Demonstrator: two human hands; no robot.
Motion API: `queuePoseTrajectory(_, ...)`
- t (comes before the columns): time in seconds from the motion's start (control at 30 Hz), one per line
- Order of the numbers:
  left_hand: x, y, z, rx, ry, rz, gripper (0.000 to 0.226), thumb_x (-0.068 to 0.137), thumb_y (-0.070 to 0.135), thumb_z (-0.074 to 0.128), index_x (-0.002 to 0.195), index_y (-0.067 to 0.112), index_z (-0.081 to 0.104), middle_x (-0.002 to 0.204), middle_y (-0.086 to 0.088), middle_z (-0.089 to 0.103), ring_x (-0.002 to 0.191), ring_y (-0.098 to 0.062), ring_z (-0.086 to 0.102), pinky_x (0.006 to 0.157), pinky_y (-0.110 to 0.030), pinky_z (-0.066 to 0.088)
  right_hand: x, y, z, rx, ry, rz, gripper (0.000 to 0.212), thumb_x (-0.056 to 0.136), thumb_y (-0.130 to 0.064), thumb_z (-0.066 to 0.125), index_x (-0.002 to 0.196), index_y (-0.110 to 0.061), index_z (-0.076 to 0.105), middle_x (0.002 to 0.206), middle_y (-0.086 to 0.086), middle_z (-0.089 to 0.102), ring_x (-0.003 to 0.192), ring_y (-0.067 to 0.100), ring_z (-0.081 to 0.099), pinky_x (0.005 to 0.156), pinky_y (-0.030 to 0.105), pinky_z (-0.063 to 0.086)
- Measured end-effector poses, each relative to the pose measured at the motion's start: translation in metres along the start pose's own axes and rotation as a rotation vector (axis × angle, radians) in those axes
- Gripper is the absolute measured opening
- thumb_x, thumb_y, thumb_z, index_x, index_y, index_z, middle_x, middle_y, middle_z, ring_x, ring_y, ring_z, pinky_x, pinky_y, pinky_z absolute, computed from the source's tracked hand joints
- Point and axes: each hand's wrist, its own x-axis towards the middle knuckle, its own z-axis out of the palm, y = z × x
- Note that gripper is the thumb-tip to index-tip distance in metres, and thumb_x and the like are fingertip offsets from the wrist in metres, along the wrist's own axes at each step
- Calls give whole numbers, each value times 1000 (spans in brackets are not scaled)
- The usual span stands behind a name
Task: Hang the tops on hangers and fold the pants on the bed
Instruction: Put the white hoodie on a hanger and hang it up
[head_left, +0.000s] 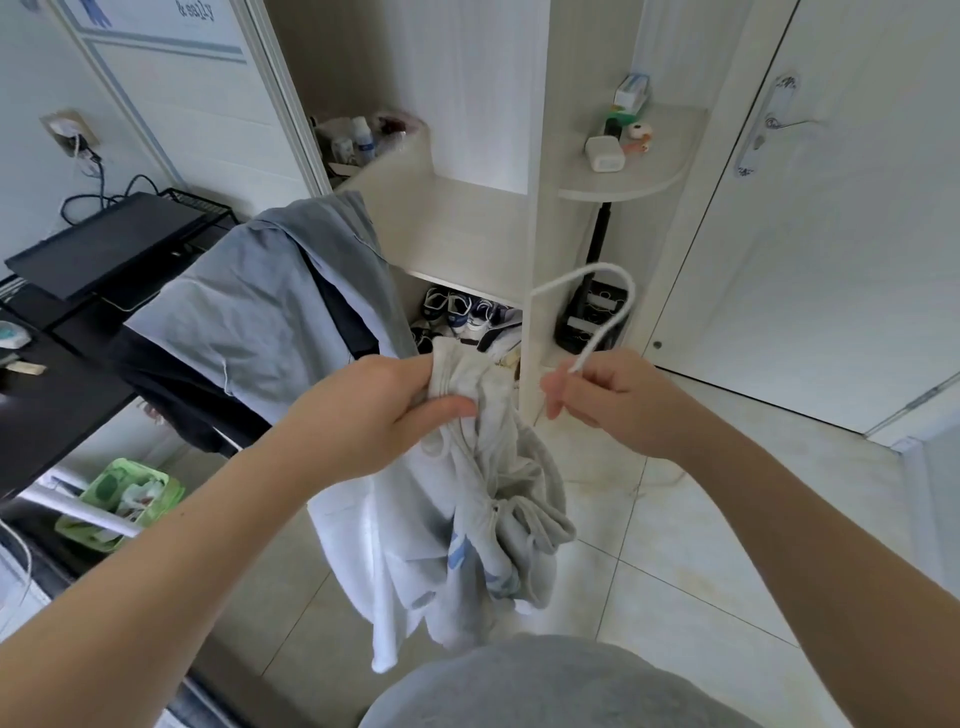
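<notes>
A white top (452, 525) with small blue prints hangs bunched in front of me. My left hand (374, 410) grips its ribbed collar at the top. My right hand (613, 400) pinches the stem of a white hanger hook (608, 306), which curves up and to the left above my fingers. The rest of the hanger is hidden inside the cloth or behind my hands. A grey-blue garment (260, 312) and a dark one (171, 384) lie draped over a chair or rack to the left.
An open white wardrobe (467, 228) stands ahead, with shoes (462, 312) on its low shelf and small items on a rounded side shelf (634, 182). A white door (831, 234) is at the right. A black desk (47, 400) and green basket (119, 499) sit left. Pale floor tiles lie below.
</notes>
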Motion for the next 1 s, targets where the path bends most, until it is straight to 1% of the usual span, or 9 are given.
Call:
queuePoseTrajectory(0.17,-1,12,4,-62,23,-103,58,87,69,30,67,16,44,48,5,43,45,-14,44,45,-22,30,-8,16,17,-77,126,16,49,100,-49,39,62,-17,41,53,-13,33,49,4,30,53,19,30)
queuePoseTrajectory(0.27,0,23,15,-77,8,-121,46,95,57,38,66,21,39,50,6,43,46,-11,44,48,-23,31,-9,21,34,25,168,20,47,100,-44,43,56,-28,46,50,-13,34,49,5,29,53,21,29)
queuePoseTrajectory(0.43,11,37,22,-151,47,-112,39,99,44,45,70,18,45,53,4,48,52,-9,47,49,-22,33,1,18,40,71,154,-34,47,103,-38,44,59,-20,40,49,-14,37,47,3,33,52,18,30)
queuePoseTrajectory(0.6,13,27,25,-257,49,-144,43,99,42,51,72,9,52,53,-1,48,46,-9,41,47,-19,32,6,21,26,2,81,-113,36,94,-50,39,74,-26,57,67,-8,56,63,12,52,64,32,45)
queuePoseTrajectory(0.67,13,19,30,-306,92,-233,49,97,46,51,77,2,54,56,-8,48,46,-9,37,46,-20,32,5,25,23,-13,225,-191,22,94,-41,42,93,-30,62,88,-14,63,83,8,60,76,25,47)
queuePoseTrajectory(0.73,13,15,32,-374,176,-322,49,97,45,51,80,0,56,57,-6,46,46,-9,36,45,-21,32,-1,33,24,-76,524,-261,25,94,-31,47,109,-18,63,107,-6,63,106,13,59,93,26,44)
queuePoseTrajectory(0.8,12,15,31,-441,277,-374,48,98,43,52,81,-2,54,57,-2,42,47,-9,35,45,-21,31,-7,44,32,-112,678,-288,25,93,-24,50,107,-9,63,104,-1,62,103,13,59,91,25,45)
queuePoseTrajectory(0.9,15,22,31,-516,357,-382,47,100,41,53,77,0,49,57,1,41,49,-9,35,47,-20,31,-9,53,57,-23,320,-114,29,91,-34,52,115,-19,62,107,-11,64,99,2,60,86,16,46)
queuePoseTrajectory(1.0,21,32,32,-580,411,-379,41,100,36,54,70,9,46,53,12,39,49,-4,35,48,-14,31,-1,67,87,-85,9,10,45,88,-45,63,130,-32,52,124,-20,58,115,-1,53,97,25,45)
